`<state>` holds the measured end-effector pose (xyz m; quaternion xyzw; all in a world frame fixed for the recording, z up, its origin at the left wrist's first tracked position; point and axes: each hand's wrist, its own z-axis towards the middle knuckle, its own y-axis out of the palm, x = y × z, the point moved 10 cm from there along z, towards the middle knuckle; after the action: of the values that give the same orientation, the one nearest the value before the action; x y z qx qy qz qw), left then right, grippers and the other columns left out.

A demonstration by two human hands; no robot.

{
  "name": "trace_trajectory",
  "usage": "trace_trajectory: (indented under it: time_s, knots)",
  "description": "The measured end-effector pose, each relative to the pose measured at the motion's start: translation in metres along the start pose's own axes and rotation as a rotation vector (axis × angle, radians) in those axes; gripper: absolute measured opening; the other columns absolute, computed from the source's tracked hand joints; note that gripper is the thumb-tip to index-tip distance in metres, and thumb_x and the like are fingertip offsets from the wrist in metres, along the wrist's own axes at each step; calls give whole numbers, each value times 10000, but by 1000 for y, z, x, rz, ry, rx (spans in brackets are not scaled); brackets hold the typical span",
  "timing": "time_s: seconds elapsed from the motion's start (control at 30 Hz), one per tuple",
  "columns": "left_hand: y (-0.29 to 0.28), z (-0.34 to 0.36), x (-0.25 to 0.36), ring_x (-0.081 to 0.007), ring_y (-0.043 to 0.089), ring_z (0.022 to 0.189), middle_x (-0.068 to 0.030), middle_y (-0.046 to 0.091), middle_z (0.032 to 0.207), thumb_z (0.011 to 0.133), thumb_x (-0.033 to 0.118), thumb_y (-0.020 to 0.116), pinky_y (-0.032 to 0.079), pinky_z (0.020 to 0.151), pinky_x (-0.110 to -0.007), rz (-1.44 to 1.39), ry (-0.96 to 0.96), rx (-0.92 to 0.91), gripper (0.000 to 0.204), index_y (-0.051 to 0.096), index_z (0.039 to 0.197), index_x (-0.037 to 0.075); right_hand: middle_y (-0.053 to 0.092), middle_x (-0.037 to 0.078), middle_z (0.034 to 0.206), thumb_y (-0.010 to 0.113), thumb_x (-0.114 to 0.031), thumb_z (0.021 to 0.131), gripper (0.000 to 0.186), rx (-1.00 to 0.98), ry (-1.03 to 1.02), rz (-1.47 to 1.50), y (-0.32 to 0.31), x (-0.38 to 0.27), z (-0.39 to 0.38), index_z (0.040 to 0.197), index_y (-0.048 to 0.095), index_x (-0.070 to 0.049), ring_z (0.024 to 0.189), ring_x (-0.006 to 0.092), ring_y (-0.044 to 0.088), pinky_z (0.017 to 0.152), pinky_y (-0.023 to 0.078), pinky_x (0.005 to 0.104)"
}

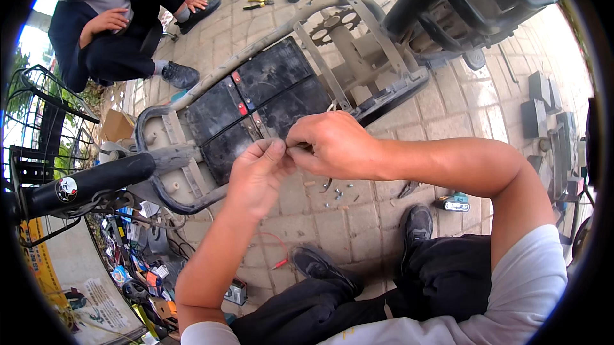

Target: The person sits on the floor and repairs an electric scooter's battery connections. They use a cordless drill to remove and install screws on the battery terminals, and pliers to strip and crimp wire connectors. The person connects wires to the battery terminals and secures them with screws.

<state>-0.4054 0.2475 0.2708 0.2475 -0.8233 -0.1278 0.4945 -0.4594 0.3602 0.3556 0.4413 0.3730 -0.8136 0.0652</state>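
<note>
The vehicle frame point(236, 56) slants lower-left to upper-right. Left hand point(259, 175) and right hand point(340, 145) meet, pinched closed; on what, I cannot tell.

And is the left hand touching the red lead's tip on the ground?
Apart: the head view shows paving between the left hand and the red lead's tip.

A round sticker point(66, 189) marks the tube point(118, 173); lettering point(102, 301) on the panel point(67, 252) is illegible.
</note>
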Motion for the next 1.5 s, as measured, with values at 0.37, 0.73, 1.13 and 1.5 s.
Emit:
trace_trajectory:
  time_s: [0.37, 0.73, 1.13, 1.5]
  knots:
    - [4, -3, 16, -161, 618, 724, -85, 670, 859, 901, 188, 695, 513, 695, -309, 244, 155, -77, 201, 623, 928, 2, 655, 185, 761, 644, -133, 747, 127, -37, 74, 129, -4, 4, 0, 768, 656, -8, 745, 379, 638, 673, 522, 431]
    - [9, -2, 5, -178, 628, 754, -94, 661, 885, 922, 110, 642, 527, 691, -306, 142, -19, -185, 127, 611, 983, 3, 693, 72, 748, 713, -110, 776, 151, -199, 338, 437, 7, 35, 2, 849, 705, 21, 706, 101, 629, 664, 512, 266]
    - [10, -12, 27, -109, 630, 830, -61, 672, 939, 845, 11, 708, 518, 760, -251, 465, 156, -84, 202, 617, 1020, -30, 685, 119, 765, 703, -104, 780, 145, -168, 175, 247, 4, 21, 1, 850, 678, 21, 684, 154, 642, 645, 516, 296]
    - [15, -16, 35, -150, 655, 847, -101, 670, 958, 871, -19, 667, 552, 781, -294, 653, 261, -104, 176, 597, 1031, -37, 678, 213, 815, 656, -148, 801, 211, -229, 218, 301, 9, 18, -1, 903, 669, 36, 795, 344, 676, 718, 524, 393]
